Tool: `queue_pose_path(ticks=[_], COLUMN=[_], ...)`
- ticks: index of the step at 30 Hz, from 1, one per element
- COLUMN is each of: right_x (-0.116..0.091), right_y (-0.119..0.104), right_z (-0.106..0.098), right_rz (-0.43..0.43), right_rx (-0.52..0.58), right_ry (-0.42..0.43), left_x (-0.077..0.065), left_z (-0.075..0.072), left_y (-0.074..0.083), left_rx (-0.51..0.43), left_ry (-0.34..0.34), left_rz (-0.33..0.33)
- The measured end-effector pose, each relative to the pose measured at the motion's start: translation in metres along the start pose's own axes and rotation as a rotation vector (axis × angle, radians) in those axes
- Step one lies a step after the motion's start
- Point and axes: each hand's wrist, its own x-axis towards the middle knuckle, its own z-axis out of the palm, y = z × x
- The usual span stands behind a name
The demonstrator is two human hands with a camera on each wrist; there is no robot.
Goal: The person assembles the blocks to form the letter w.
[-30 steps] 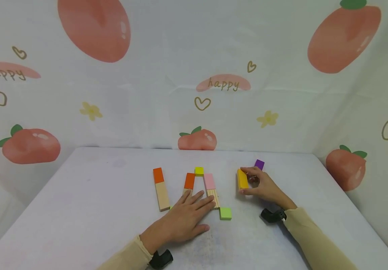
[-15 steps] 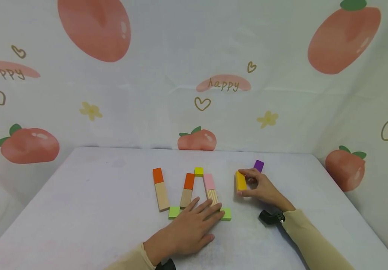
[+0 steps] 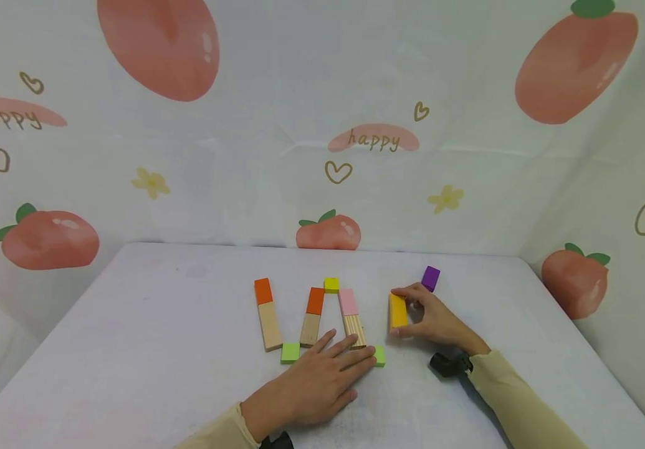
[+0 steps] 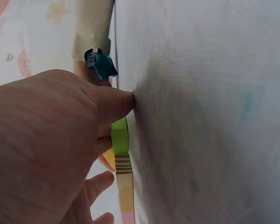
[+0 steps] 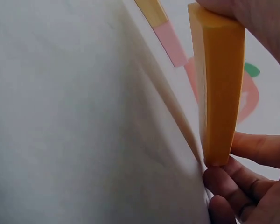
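Observation:
My right hand point(image 3: 440, 319) pinches a yellow-orange wooden block point(image 3: 397, 310) by its two ends, thumb at the near end and fingers at the far one. In the right wrist view this block point(image 5: 222, 88) fills the space between thumb and fingers. My left hand point(image 3: 322, 383) lies with fingers spread, its fingertips at the near end of a striped natural-wood block point(image 3: 354, 328) and partly over a light green block point(image 3: 379, 355). That green block point(image 4: 120, 135) shows beside the left fingers in the left wrist view. A pink block point(image 3: 348, 302) adjoins the striped one.
On the white table point(image 3: 148, 362), an orange block point(image 3: 263, 291) tops a plain wood block point(image 3: 269, 327) at left. Another orange block point(image 3: 315, 300) and plain block point(image 3: 310, 330) stand mid-table, with a lime block point(image 3: 331, 285) and a green block point(image 3: 290, 353). A purple block point(image 3: 430, 278) lies beyond my right hand.
The right hand has brought the yellow-orange block slightly left and nearer. The left hand has slid right and nearer, uncovering the left green block and covering part of the right one.

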Motion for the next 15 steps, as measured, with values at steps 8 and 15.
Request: queue_pose_path(ticks=[8,15], right_x=[-0.004,-0.005], right_y=[-0.008,-0.013], right_z=[0.008,0.013], right_rz=[-0.045,-0.075], right_rx=[-0.033,-0.077], right_ry=[-0.056,-0.078], left_x=[0.001,0.001], left_z=[0.001,0.001], left_y=[-0.001,0.000], left_rx=[-0.015,-0.014], left_ry=[-0.003,0.004], left_rz=[0.001,0.005])
